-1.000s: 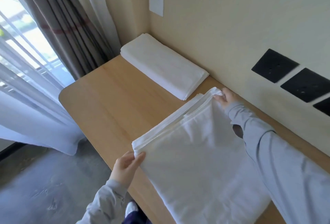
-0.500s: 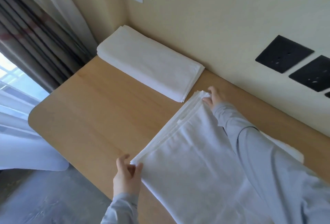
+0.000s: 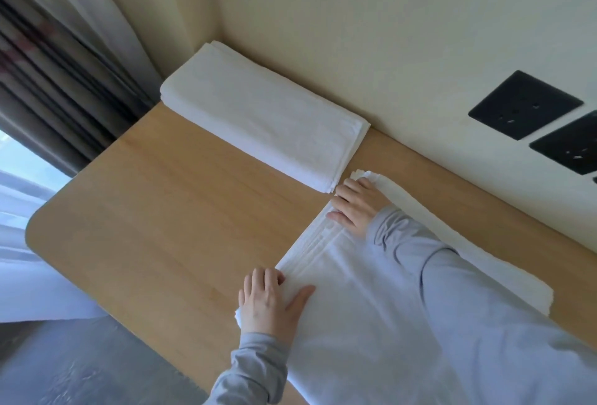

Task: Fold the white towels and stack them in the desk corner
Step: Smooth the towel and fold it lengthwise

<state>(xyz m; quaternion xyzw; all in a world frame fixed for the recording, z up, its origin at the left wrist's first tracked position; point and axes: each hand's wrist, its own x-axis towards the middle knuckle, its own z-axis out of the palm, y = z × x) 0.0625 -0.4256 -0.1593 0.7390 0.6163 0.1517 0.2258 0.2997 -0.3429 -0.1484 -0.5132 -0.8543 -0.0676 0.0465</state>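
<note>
Head view. Flat, fingers straight and thumb spread: left hand (image 3: 271, 301), pressing the near corner of a half-folded white cloth towel (image 3: 365, 307) on the light wooden desk (image 3: 161, 211). Likewise flat on the far corner, gripping nothing: right hand (image 3: 357, 207). Just beyond its fingertips, in the desk corner: folded white towel stack (image 3: 258, 120).

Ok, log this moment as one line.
step: pressing folded edge | left hand: flat on white towel, near corner | right hand: flat on far corner | folded towel stack: in desk corner
</note>
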